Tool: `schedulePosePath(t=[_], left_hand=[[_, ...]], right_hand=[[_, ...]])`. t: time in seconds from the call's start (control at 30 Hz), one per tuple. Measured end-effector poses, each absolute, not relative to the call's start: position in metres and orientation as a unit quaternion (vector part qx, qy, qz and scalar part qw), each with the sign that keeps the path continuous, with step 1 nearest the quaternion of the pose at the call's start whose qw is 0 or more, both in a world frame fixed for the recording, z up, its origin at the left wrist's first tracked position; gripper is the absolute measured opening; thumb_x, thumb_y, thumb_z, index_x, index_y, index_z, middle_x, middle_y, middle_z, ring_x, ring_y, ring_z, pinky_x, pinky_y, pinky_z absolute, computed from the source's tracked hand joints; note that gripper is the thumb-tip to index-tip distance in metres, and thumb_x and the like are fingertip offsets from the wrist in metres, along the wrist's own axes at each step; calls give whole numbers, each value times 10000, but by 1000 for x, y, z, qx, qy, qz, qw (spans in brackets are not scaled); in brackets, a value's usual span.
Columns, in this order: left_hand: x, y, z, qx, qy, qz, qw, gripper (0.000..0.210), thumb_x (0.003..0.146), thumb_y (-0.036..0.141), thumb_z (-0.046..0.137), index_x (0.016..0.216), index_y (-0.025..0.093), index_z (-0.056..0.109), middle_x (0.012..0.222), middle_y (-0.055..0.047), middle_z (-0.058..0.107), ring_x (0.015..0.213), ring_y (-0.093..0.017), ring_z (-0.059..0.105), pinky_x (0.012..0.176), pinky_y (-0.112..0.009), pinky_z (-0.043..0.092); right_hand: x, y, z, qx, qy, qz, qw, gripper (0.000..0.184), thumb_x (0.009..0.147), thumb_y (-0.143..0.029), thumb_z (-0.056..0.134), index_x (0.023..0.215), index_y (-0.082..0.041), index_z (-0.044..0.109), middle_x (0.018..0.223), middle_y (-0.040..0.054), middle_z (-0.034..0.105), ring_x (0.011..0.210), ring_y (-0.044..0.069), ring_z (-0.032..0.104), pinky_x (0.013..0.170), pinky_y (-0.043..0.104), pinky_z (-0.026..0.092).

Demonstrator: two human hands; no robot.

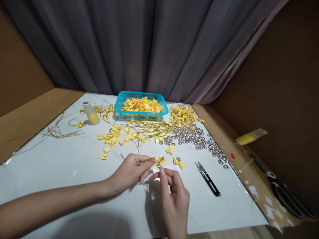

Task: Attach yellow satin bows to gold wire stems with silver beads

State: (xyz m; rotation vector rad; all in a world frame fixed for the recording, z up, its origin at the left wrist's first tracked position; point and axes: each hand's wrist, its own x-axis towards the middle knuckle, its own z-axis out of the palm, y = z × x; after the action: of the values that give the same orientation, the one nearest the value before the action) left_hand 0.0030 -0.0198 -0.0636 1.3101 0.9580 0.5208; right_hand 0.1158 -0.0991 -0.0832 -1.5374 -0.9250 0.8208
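A small yellow satin bow (159, 160) is held just above the white tabletop, pinched between the thumb and fingers of my left hand (129, 172). Gold wire seems to run along the bow near those fingertips. Close below the bow, my right hand (175, 196) has its thumb and index finger pressed together. What lies between them, if anything, is too small to make out. Another bow with a silver button-like piece (178, 162) lies right of my hands, and a single bow (170, 149) lies beyond them.
Black thread snips (208, 179) lie at right, points partly apart. Farther back are silver domed pieces (190, 136), gold wires (156, 128), a bow pile (183, 114) and a blue basket (142, 115) of bows. A yellow bottle (91, 114) stands left; scissors (284, 196) are far right.
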Motion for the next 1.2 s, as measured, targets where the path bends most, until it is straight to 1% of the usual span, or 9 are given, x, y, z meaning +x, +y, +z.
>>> schedulePosePath(t=[0.1, 0.17, 0.27, 0.4, 0.6, 0.7, 0.87, 1.07, 1.2], left_hand=[[4, -24, -60, 579, 414, 239, 660, 382, 855, 369, 484, 534, 163, 495, 347, 86, 369, 374, -62, 288, 472, -205, 301], [4, -26, -59, 580, 412, 238, 662, 362, 850, 352, 484, 541, 164, 507, 344, 88, 370, 377, -63, 294, 492, -204, 330], [4, -27, -59, 581, 411, 238, 661, 342, 840, 338, 481, 547, 165, 512, 342, 95, 366, 377, -62, 292, 509, -202, 358], [5, -27, -58, 578, 411, 246, 661, 377, 827, 330, 484, 485, 177, 438, 333, 95, 362, 369, -57, 292, 499, -198, 356], [4, -28, -61, 586, 398, 259, 657, 361, 838, 315, 491, 508, 170, 477, 339, 96, 372, 368, -54, 289, 484, -196, 333], [4, -29, -61, 594, 394, 261, 651, 385, 837, 328, 508, 491, 174, 440, 342, 93, 366, 378, -55, 298, 473, -196, 317], [5, -27, -58, 604, 385, 268, 645, 410, 830, 316, 510, 463, 183, 384, 354, 90, 334, 381, -56, 299, 443, -199, 289], [2, -27, -58, 615, 402, 247, 631, 378, 824, 336, 518, 498, 178, 412, 360, 91, 323, 356, -55, 272, 376, -194, 220], [1, -25, -58, 635, 403, 248, 610, 327, 811, 332, 511, 533, 170, 452, 381, 86, 333, 356, -56, 273, 355, -189, 194]], right_hand=[[115, -98, -93, -665, -448, 307, 513, 193, 904, -336, 482, 799, -186, 544, 634, 2, 622, 483, 94, 499, 466, 189, 377], [115, -96, -95, -665, -478, 273, 505, 187, 918, -304, 454, 789, -189, 525, 606, -8, 601, 462, 91, 478, 456, 189, 369], [114, -94, -93, -643, -524, 215, 515, 179, 925, -256, 427, 790, -184, 521, 623, -1, 616, 476, 96, 513, 466, 188, 387], [114, -93, -90, -622, -563, 186, 512, 174, 927, -213, 407, 801, -178, 521, 640, 6, 621, 511, 104, 563, 477, 182, 405], [115, -96, -93, -626, -565, 203, 498, 185, 933, -224, 392, 789, -182, 500, 607, -6, 564, 500, 107, 525, 489, 192, 409], [114, -97, -93, -625, -562, 224, 493, 201, 938, -233, 385, 767, -188, 483, 608, -4, 558, 510, 108, 514, 503, 196, 415], [112, -98, -92, -618, -566, 223, 497, 224, 936, -230, 382, 728, -195, 461, 590, -12, 545, 491, 103, 502, 503, 192, 424], [115, -96, -88, -612, -588, 203, 488, 218, 930, -200, 375, 751, -181, 496, 621, 15, 581, 522, 114, 555, 491, 190, 435], [117, -95, -86, -597, -609, 200, 483, 185, 922, -175, 381, 861, -156, 555, 721, 47, 656, 612, 125, 628, 553, 191, 481]])
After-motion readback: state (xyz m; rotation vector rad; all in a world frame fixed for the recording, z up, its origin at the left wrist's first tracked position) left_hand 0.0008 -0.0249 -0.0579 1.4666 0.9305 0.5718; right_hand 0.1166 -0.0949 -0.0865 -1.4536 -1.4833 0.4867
